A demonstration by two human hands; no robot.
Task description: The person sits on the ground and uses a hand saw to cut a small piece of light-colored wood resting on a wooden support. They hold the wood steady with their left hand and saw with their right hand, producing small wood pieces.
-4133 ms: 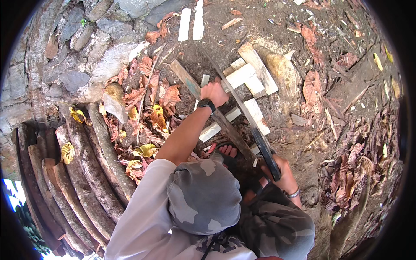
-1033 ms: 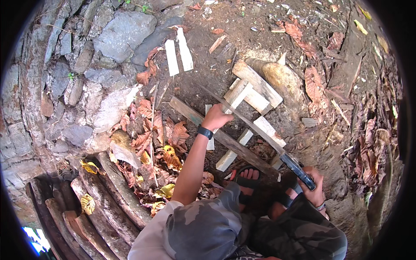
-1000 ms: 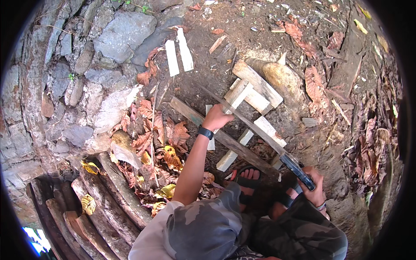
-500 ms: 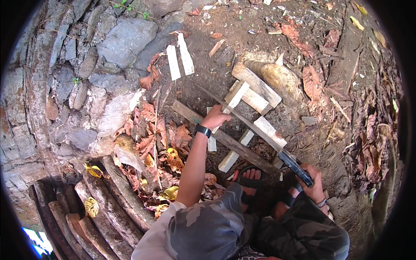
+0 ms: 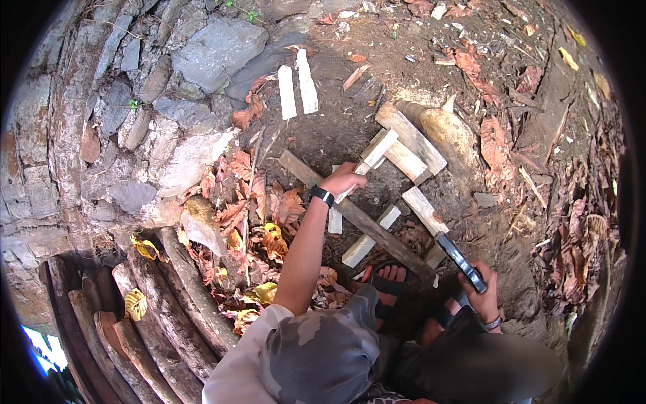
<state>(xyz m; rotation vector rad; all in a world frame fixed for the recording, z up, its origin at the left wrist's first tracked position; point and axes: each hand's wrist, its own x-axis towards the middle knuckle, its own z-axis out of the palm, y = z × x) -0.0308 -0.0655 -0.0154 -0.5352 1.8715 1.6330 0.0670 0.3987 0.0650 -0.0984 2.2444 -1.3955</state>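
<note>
My left hand [image 5: 345, 181], with a dark band on its wrist, is closed around a pale split wood stick [image 5: 379, 149]. The stick slants up to the right, its lower end by a long dark wooden plank [image 5: 377, 232] on the ground. My right hand [image 5: 486, 296] grips the black handle of a machete [image 5: 461, 261], low on the right. The machete's blade is hard to make out now. Beyond the stick lie a thick weathered board [image 5: 412, 138] and a pale block [image 5: 404, 160]. Another pale piece [image 5: 425, 210] lies just past the handle.
Two pale slats [image 5: 287, 93] lie far off beside a stone wall [image 5: 219, 54]. Several dark logs [image 5: 171, 303] are stacked at the lower left. Dry leaves [image 5: 272, 242] cover ground left of the plank. My sandalled foot [image 5: 390, 276] is near the plank's close end.
The machete blade, which crossed beside the stick, no longer shows clearly. More of the stick is visible, held at a similar slant. The whole view has shifted slightly.
</note>
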